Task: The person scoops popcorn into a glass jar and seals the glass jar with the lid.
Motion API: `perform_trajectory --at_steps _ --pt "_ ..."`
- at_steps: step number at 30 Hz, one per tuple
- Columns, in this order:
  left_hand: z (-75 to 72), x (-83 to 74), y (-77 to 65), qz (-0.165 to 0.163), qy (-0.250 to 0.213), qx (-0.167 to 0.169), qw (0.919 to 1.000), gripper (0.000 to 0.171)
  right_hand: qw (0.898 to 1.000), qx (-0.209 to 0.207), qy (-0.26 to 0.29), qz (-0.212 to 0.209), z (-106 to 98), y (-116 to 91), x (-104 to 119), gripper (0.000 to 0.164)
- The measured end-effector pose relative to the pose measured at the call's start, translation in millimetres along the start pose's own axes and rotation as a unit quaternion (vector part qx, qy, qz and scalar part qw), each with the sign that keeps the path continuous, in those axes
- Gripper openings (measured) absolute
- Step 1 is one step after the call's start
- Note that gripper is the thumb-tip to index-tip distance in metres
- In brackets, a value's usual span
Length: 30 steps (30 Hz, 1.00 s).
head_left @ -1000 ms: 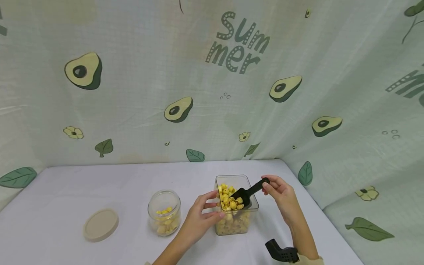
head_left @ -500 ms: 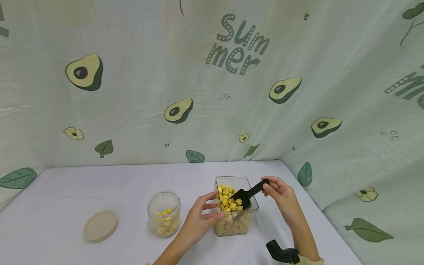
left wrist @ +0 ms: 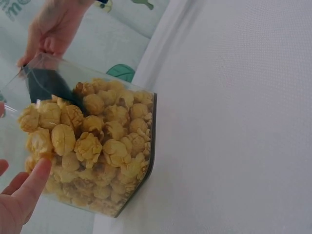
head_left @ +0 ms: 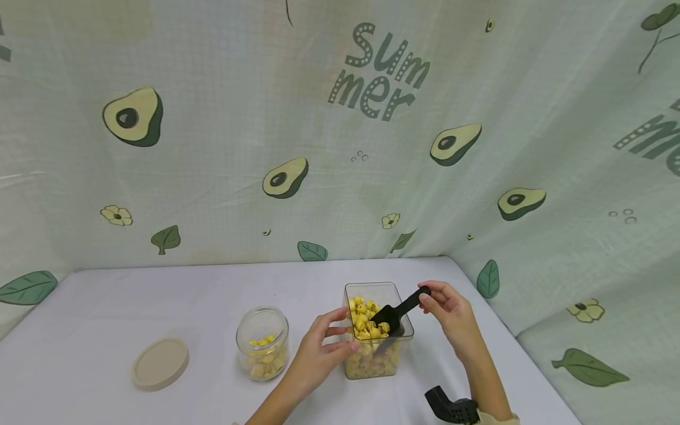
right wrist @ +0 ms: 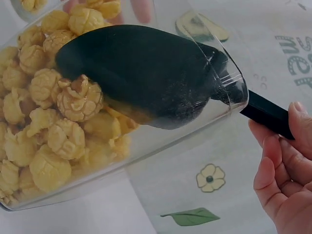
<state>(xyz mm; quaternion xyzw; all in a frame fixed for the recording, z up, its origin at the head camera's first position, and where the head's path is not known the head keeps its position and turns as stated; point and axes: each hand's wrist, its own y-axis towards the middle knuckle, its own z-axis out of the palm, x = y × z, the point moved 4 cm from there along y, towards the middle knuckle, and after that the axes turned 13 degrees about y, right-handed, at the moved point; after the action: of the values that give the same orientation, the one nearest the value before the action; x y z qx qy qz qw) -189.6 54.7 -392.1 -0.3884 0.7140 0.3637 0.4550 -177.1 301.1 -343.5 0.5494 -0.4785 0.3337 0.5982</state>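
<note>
My right hand (head_left: 448, 307) pinches the handle end of a black scoop (head_left: 389, 317) between thumb and fingers. The scoop slants down into a clear square container (head_left: 370, 370), its blade in the popcorn (head_left: 363, 323). Through the clear wall in the right wrist view, popcorn lies against the scoop's blade (right wrist: 146, 73). My left hand (head_left: 321, 349) is at the container's left side, fingers spread and fairly straight, fingertips touching it. In the left wrist view a straight digit (left wrist: 34, 183) of that hand meets the wall. The buried part of the blade is hidden.
A round glass jar (head_left: 263, 342) stands left of my left hand, uncovered, with some popcorn inside. Farther left a beige round lid (head_left: 160, 363) lies flat on the white table (head_left: 212, 301). A patterned cloth (head_left: 223, 118) hangs behind the table and along its right side.
Both hands and the container stay nearly still. The scoop's blade seems to have sunk slightly among the popcorn, with less popcorn visible on it.
</note>
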Motion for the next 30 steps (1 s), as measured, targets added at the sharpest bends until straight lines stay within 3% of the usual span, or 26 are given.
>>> perform_trajectory --at_steps 7,12,20,24,30 --pt "0.5 0.7 1.2 -0.001 -0.002 0.003 1.0 0.06 1.0 0.014 -0.022 0.017 -1.9 -2.0 -1.5 0.029" --pt "-0.5 0.8 0.8 -0.002 -0.004 0.001 1.0 0.06 0.999 0.012 0.006 0.043 -3.6 -4.3 -0.5 0.02" --pt "-1.0 1.0 0.8 0.0 -0.008 0.001 1.0 0.06 0.997 -0.023 0.067 0.016 0.3 -1.8 0.5 0.015" --pt "-0.9 1.0 1.0 -0.004 -0.01 0.005 0.9999 0.062 0.996 -0.027 0.087 0.014 3.3 -0.2 -3.2 0.021" --pt "-0.5 0.4 0.2 -0.005 -0.018 0.006 0.9998 0.062 0.998 -0.015 0.058 0.022 2.1 0.6 -7.6 0.03"
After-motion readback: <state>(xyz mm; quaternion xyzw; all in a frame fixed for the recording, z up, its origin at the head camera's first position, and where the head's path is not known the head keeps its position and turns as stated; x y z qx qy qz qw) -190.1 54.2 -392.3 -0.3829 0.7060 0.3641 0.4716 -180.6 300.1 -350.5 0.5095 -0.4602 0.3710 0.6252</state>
